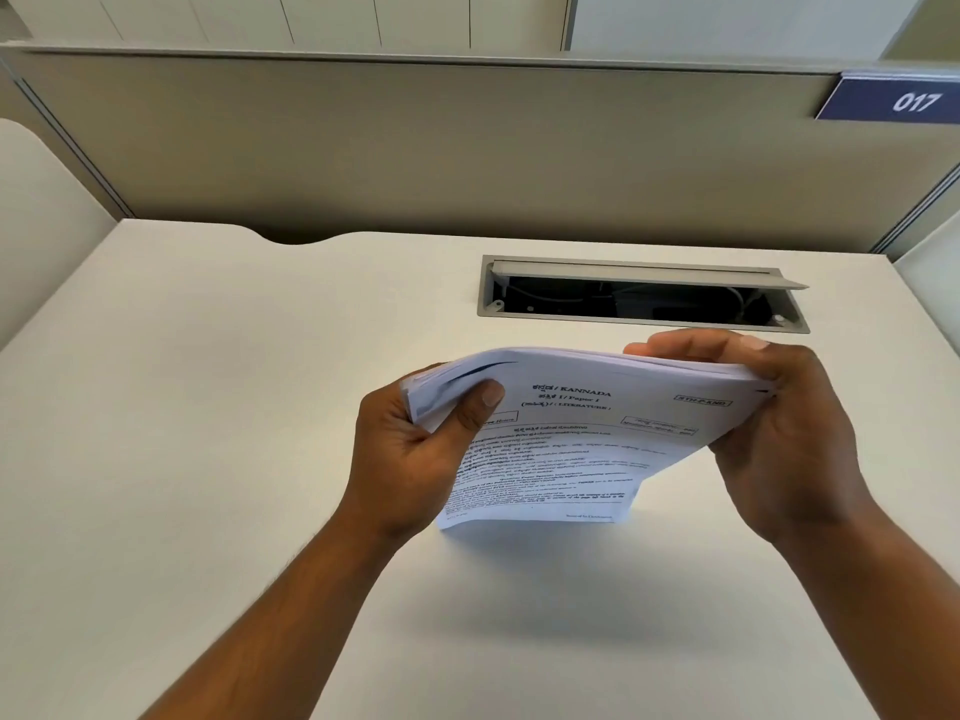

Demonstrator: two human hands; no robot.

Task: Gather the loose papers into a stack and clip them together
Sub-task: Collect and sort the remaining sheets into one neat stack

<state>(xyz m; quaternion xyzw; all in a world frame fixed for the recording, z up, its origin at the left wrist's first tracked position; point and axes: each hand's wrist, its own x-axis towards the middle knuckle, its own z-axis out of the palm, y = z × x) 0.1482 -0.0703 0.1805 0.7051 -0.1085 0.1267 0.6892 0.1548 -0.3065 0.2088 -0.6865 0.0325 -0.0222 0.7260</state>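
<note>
A stack of printed white papers (561, 439) stands tilted on its lower edge on the white desk (208, 407), the printed front page facing me. My left hand (415, 449) grips the stack's left side, thumb pressed on the front page. My right hand (779, 433) grips the right side, fingers curled over the top edge. The sheets at the upper left corner fan apart slightly. No clip is in view.
An open cable tray (639, 298) with wires inside is set into the desk just behind the papers. A beige partition (415, 148) rises at the back, with a blue sign reading 017 (898, 101) at its right end.
</note>
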